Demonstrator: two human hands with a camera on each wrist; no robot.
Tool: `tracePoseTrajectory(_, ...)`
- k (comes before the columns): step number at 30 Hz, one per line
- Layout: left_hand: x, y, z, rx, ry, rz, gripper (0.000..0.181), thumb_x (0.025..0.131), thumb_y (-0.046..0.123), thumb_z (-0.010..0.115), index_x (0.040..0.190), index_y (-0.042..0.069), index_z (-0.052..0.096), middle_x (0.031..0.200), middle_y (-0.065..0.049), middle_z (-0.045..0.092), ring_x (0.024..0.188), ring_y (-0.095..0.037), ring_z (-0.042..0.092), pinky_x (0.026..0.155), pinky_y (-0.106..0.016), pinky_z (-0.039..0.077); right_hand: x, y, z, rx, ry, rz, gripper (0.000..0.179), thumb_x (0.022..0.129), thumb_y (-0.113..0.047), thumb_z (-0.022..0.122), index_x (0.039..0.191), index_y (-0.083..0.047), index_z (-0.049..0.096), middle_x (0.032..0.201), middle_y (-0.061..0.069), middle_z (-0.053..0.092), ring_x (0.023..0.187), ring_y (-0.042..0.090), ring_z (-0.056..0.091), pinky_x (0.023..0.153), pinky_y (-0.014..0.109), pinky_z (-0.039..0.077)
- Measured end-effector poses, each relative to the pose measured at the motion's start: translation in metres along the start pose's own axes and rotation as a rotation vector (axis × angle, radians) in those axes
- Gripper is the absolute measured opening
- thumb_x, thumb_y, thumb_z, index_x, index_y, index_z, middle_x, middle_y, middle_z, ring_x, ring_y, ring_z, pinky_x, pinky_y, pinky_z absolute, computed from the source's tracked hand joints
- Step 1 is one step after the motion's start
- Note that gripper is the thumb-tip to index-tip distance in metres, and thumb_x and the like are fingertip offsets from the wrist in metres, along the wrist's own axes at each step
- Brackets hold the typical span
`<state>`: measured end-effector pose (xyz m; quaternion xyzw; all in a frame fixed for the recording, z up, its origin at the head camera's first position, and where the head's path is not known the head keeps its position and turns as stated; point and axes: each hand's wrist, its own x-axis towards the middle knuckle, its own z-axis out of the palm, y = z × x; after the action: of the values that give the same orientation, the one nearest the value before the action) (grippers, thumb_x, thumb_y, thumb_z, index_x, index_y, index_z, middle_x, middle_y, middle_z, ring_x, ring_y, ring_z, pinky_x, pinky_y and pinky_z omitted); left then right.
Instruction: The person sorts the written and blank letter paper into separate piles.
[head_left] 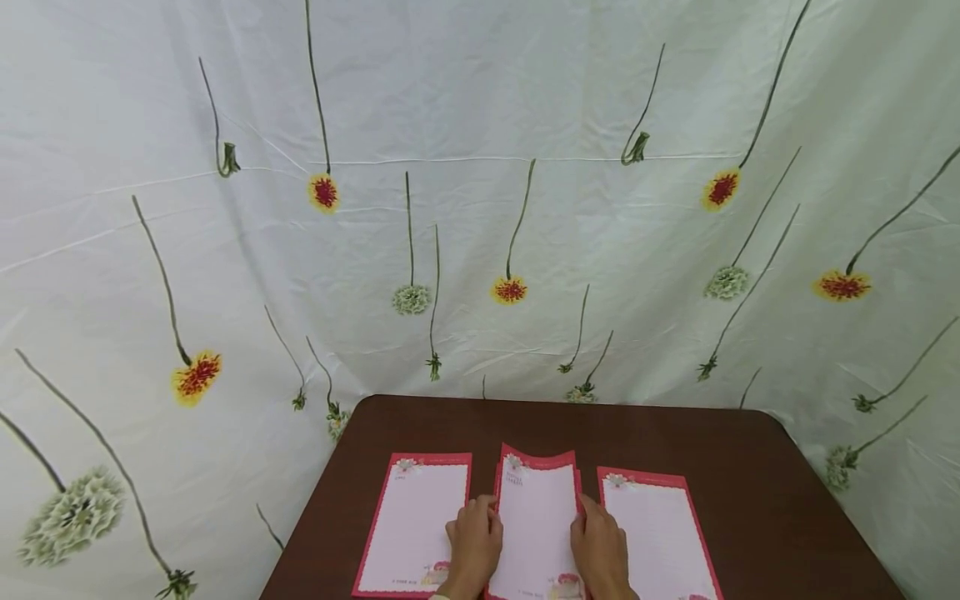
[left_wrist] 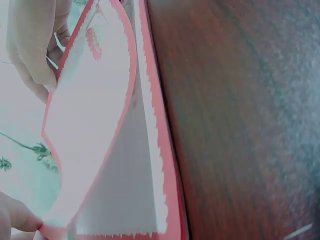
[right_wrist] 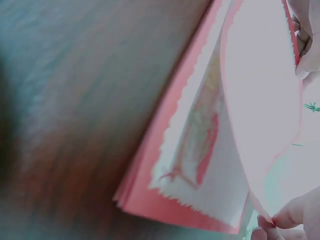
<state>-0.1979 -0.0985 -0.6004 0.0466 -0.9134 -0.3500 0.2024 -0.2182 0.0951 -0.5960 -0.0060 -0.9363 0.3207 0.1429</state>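
Observation:
A red-bordered white sheet of paper (head_left: 538, 533) with a flower print is bowed between both hands in the middle of the table. Its left edge is pinched by the left hand (head_left: 474, 546), thumb and finger meeting at a corner in the left wrist view. On the opposite edge, the right hand (head_left: 602, 550) pinches the paper likewise; the right wrist view shows its fingertips at a corner. Under the lifted sheet lies a matching sheet (left_wrist: 125, 195), partly covered. Several layered edges show in the stack (right_wrist: 137, 200) in the right wrist view.
Similar red-bordered sheets lie on either side, a left one (head_left: 412, 525) and a right one (head_left: 656, 533). All rest on a dark brown table (head_left: 780, 517) with rounded far corners. Behind it hangs a pale flower-printed cloth (head_left: 465, 100).

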Motion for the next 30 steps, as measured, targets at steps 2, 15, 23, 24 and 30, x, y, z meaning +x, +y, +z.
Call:
tracePoseTrajectory(2, 0.002, 0.000, -0.003, -0.008, 0.000, -0.022, 0.016, 0.091, 0.004, 0.070, 0.106, 0.009, 0.072, 0.080, 0.004, 0.061, 0.085, -0.025, 0.061, 0.075, -0.044, 0.035, 0.002, -0.003, 0.001, 0.012, 0.014, -0.014, 0.031, 0.092, -0.004, 0.068, 0.121, 0.006, 0.071, 0.106, 0.023, 0.077, 0.100, 0.042, 0.075, 0.088, 0.057, 0.058)
tracePoseTrajectory(15, 0.011, -0.013, -0.026, -0.007, 0.005, -0.127, 0.022, 0.093, 0.004, 0.067, 0.114, 0.010, 0.073, 0.087, 0.000, 0.063, 0.087, -0.024, 0.058, 0.076, -0.046, 0.034, 0.005, -0.032, 0.018, 0.049, 0.039, -0.074, 0.028, 0.092, -0.004, 0.069, 0.119, 0.001, 0.074, 0.090, 0.010, 0.075, 0.082, 0.028, 0.072, 0.071, 0.049, 0.053)
tracePoseTrajectory(23, 0.019, -0.030, -0.044, 0.033, 0.087, -0.127, 0.026, 0.089, 0.002, 0.065, 0.111, 0.007, 0.075, 0.085, -0.004, 0.063, 0.085, -0.028, 0.060, 0.074, -0.049, 0.036, 0.005, -0.057, 0.035, 0.101, 0.008, -0.077, 0.027, 0.093, -0.005, 0.070, 0.120, 0.000, 0.073, 0.088, 0.008, 0.073, 0.082, 0.027, 0.071, 0.073, 0.049, 0.049)
tracePoseTrajectory(24, 0.019, -0.032, -0.046, 0.031, 0.086, -0.138, 0.027, 0.088, 0.002, 0.064, 0.112, 0.007, 0.075, 0.086, -0.004, 0.063, 0.087, -0.028, 0.060, 0.075, -0.049, 0.036, 0.005, -0.060, 0.037, 0.108, -0.004, -0.067, 0.028, 0.093, -0.005, 0.069, 0.121, 0.000, 0.073, 0.089, 0.008, 0.073, 0.083, 0.027, 0.070, 0.073, 0.048, 0.048)
tracePoseTrajectory(30, 0.023, -0.047, -0.058, 0.035, 0.083, -0.182, 0.031, 0.089, 0.003, 0.064, 0.117, 0.004, 0.075, 0.092, -0.008, 0.065, 0.093, -0.033, 0.061, 0.079, -0.054, 0.036, 0.005, -0.075, 0.050, 0.142, -0.052, -0.051, 0.030, 0.093, -0.005, 0.069, 0.123, -0.003, 0.074, 0.090, 0.008, 0.075, 0.084, 0.028, 0.071, 0.072, 0.047, 0.045)
